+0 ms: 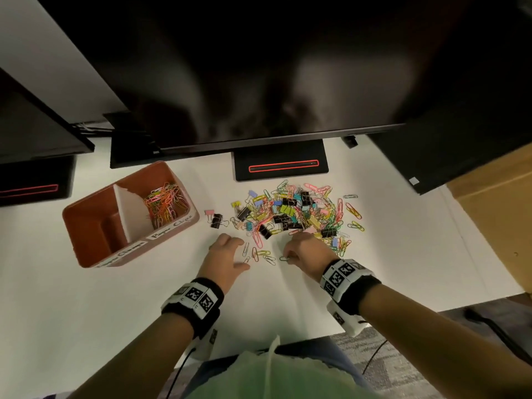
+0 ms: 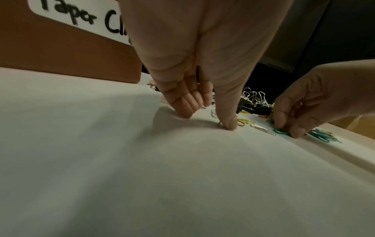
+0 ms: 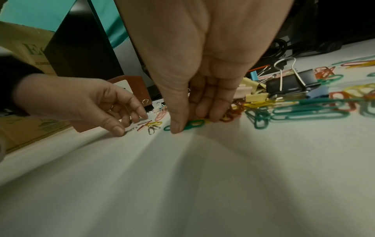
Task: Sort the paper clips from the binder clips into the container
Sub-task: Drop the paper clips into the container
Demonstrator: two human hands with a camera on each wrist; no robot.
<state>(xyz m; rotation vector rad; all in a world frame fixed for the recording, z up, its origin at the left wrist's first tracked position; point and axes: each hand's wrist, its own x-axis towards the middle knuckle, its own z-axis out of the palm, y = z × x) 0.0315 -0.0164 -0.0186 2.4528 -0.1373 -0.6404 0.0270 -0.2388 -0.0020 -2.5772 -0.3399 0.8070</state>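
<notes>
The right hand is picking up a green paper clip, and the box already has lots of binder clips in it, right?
Not quite. The brown box holds lots of paper clips, not binder clips, as the head view shows. The right hand does have a green paper clip under its thumb and fingertips.

White worktop (image 1: 374, 269). Brown divided container (image 1: 95, 226) at left; right compartment holds coloured paper clips (image 1: 164, 204). Mixed pile of paper clips and binder clips (image 1: 293, 216) at centre. Left hand (image 1: 223, 254) fingers spread beside loose clips (image 1: 260, 254). Right hand (image 1: 306, 249) grip on green paper clip (image 1: 285, 258).
</notes>
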